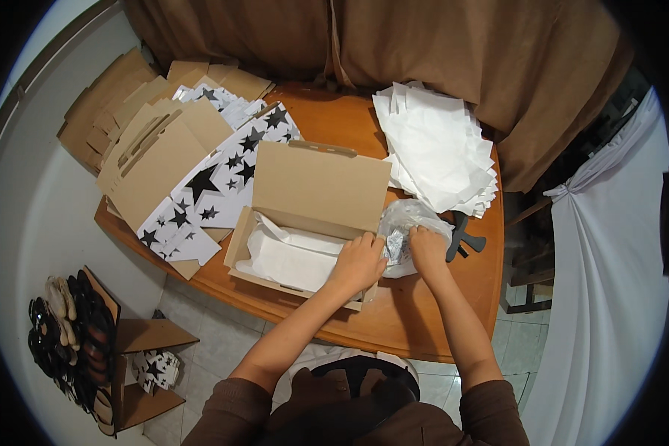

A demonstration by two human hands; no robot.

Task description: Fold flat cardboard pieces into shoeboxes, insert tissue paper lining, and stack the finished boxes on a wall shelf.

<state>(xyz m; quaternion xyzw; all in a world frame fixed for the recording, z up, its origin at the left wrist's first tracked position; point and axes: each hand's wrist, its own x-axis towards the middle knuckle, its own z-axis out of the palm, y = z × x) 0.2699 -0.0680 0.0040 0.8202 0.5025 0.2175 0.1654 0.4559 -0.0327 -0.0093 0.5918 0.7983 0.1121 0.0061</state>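
Observation:
An open cardboard box (321, 182) stands on the table with its lid raised at the back, lined with white tissue paper (293, 256). My left hand (360, 260) lies over the right wall of the box, fingers curled across its edge and close to a clear plastic bag (400, 215). Small silvery packets (398, 241) show inside that bag. On the bag's right side is my right hand (427, 249), its fingers closed at the plastic; the fingertips are partly hidden.
Flat cardboard and white sheets with black stars (238, 160) are piled at left. White paper sheets (435, 149) are stacked at back right. A dark tape dispenser-like tool (464, 238) lies right of the bag. A rack with shoes (119, 357) stands lower left, below the wooden table (416, 320).

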